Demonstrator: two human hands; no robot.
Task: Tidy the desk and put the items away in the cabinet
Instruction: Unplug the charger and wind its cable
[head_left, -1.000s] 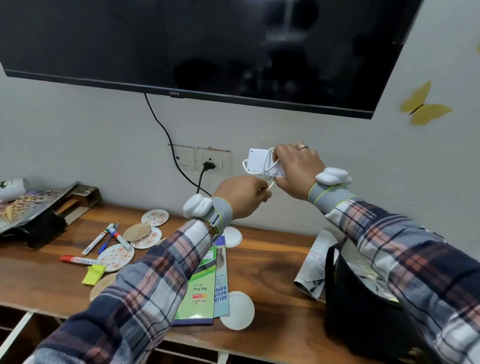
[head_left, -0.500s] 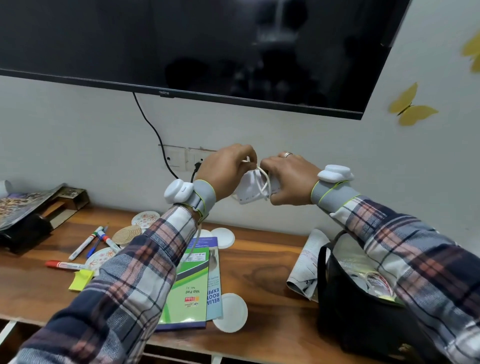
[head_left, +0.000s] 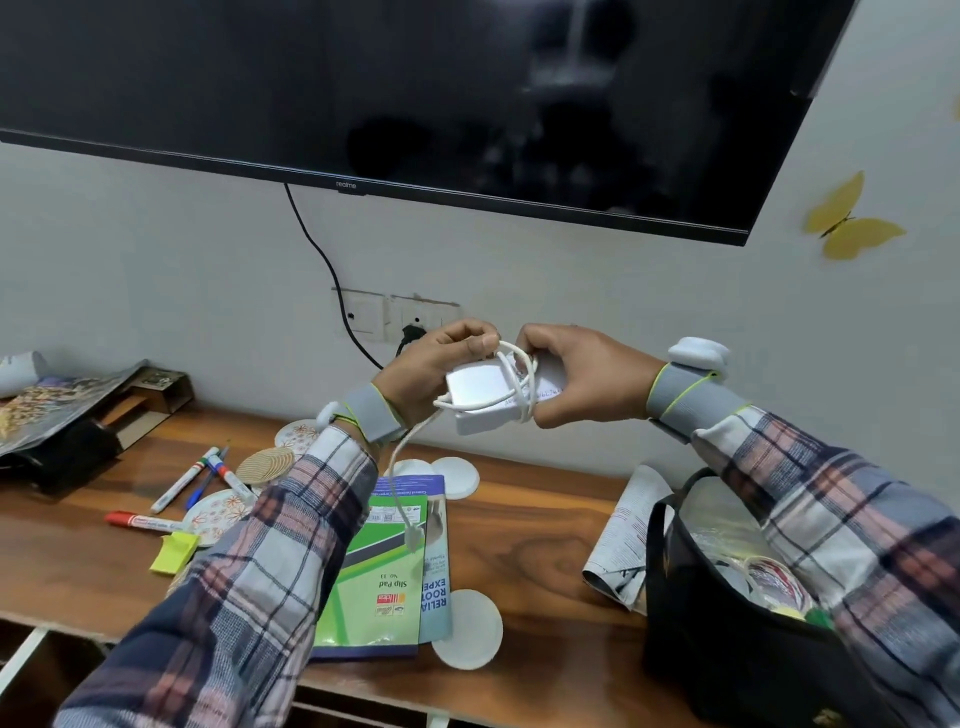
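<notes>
Above the middle of the desk (head_left: 545, 551), the left hand (head_left: 431, 364) pinches the white cable (head_left: 527, 384) looped round the white charger (head_left: 475, 389), which the right hand (head_left: 587, 379) clamps, so winding the cord seems the step in hand. Next, the loose tail dangling over the slip pad (head_left: 374, 587) needs wrapping and tucking. Markers (head_left: 184, 480) and coasters (head_left: 265, 464) litter the desk's left end, a black bag (head_left: 727, 665) stands at its right front corner, a TV (head_left: 363, 78) hangs above.

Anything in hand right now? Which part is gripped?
Right hand grips the white adapter by one end; left hand pinches the white cable wound round it, at the top.
</notes>
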